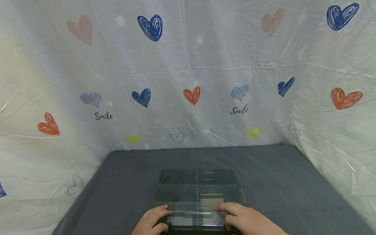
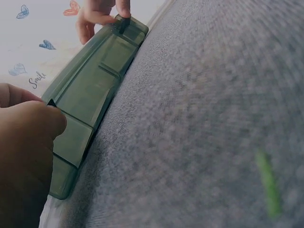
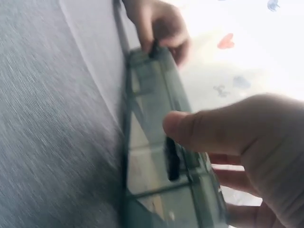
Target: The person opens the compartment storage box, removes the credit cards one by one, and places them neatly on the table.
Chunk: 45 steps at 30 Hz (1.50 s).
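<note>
A greenish see-through plastic box (image 1: 176,194) with inner dividers lies closed on the dark grey surface in the head view. My left hand (image 1: 154,220) grips its front left corner, with thumb and finger at a black latch (image 2: 52,103) in the left wrist view. At the front right, my right hand (image 1: 245,218) rests its fingers on the lid while its thumb lies beside another black latch (image 3: 171,159). Through the lid shows a flat beige piece (image 1: 212,199) in a right-hand compartment. What else the box holds is hard to make out.
Dark grey cloth (image 1: 123,182) covers the table around the box. A white curtain (image 1: 211,78) printed with hearts and "Smile" hangs at the back and both sides. In the left wrist view a blurred green streak (image 2: 269,185) shows on the cloth.
</note>
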Tool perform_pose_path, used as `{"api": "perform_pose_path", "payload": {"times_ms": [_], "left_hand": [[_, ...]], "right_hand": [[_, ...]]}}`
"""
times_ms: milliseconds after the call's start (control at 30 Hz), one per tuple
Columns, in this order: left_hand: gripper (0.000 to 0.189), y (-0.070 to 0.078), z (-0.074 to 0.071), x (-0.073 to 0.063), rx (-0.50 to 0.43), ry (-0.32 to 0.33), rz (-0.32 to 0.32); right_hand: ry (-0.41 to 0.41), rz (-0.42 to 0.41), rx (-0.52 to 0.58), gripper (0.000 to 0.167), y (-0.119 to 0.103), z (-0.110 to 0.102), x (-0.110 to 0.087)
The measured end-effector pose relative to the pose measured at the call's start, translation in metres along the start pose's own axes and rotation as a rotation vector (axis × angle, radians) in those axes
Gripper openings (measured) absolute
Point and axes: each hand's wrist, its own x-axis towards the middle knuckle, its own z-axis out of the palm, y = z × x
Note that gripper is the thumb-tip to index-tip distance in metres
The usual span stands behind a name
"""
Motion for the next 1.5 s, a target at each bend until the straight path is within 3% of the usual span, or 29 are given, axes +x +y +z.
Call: {"api": "perform_pose_path", "payload": {"times_ms": [67, 100, 133, 267, 400, 633, 900, 1267, 1500], "left_hand": [[0.014, 0.001, 0.001, -0.001, -0.021, 0.002, -0.005], [0.013, 0.002, 0.001, -0.001, -0.031, 0.004, -0.011], [0.012, 0.002, 0.002, -0.001, -0.039, 0.008, -0.018], [0.020, 0.006, 0.005, -0.001, -0.064, 0.040, -0.050], [0.019, 0.006, 0.005, -0.001, -0.084, 0.043, -0.085], [0.024, 0.003, 0.001, 0.000, -0.082, -0.016, -0.102], [0.035, 0.002, 0.005, 0.000, -0.050, 0.023, -0.064], [0.046, 0.000, 0.009, 0.001, -0.013, 0.039, -0.046], [0.036, 0.000, 0.006, 0.004, 0.062, 0.037, -0.020]], "right_hand": [[-0.014, 0.049, 0.008, 0.027, 0.002, -0.004, -0.002], [0.012, -0.002, -0.093, 0.036, 0.003, -0.005, -0.004], [0.009, 0.022, -0.110, 0.047, 0.003, -0.006, -0.004], [-0.004, 0.099, -0.185, 0.067, 0.003, -0.010, -0.007], [-0.009, 0.129, -0.223, 0.069, 0.004, -0.012, -0.009], [0.006, 0.114, -0.242, 0.069, 0.007, -0.012, -0.010], [0.053, 0.102, -0.289, 0.077, 0.009, -0.008, -0.011], [0.196, -0.030, -0.458, 0.069, 0.018, 0.003, -0.008], [0.272, -0.119, -0.538, 0.068, 0.026, 0.009, -0.002]]}}
